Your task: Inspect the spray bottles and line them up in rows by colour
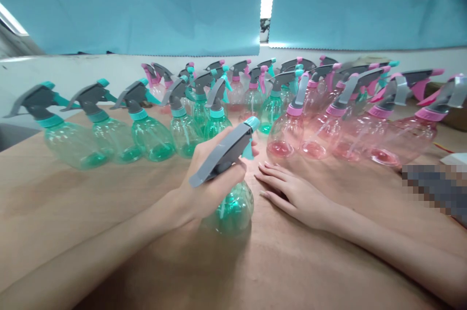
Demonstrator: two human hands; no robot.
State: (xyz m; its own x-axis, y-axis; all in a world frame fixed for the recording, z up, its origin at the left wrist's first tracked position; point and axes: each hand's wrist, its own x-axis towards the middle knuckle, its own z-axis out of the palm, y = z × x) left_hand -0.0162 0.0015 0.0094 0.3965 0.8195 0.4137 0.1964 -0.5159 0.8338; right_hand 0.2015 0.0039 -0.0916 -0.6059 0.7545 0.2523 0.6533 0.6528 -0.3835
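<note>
My left hand point(204, 181) is wrapped round the neck of a green spray bottle point(235, 210), just below its grey trigger head with a teal nozzle tip. The fingers hide the bottle's collar, and its clear green body shows beneath them. On the right, my right hand point(294, 193) lies flat on the wooden table point(310, 266), fingers stretched toward the held bottle and holding nothing. A green bottle with a teal collar point(151, 137) stands in the row beyond my left hand. Beyond the right hand is a pink bottle point(286, 132) with a grey head.
Several more green bottles point(73, 142) line the left, and several pink bottles point(404, 135) the right, with mixed ones behind. A blurred dark object point(438, 188) lies at the right edge. Blue curtains point(146, 8) hang over the white wall at the back.
</note>
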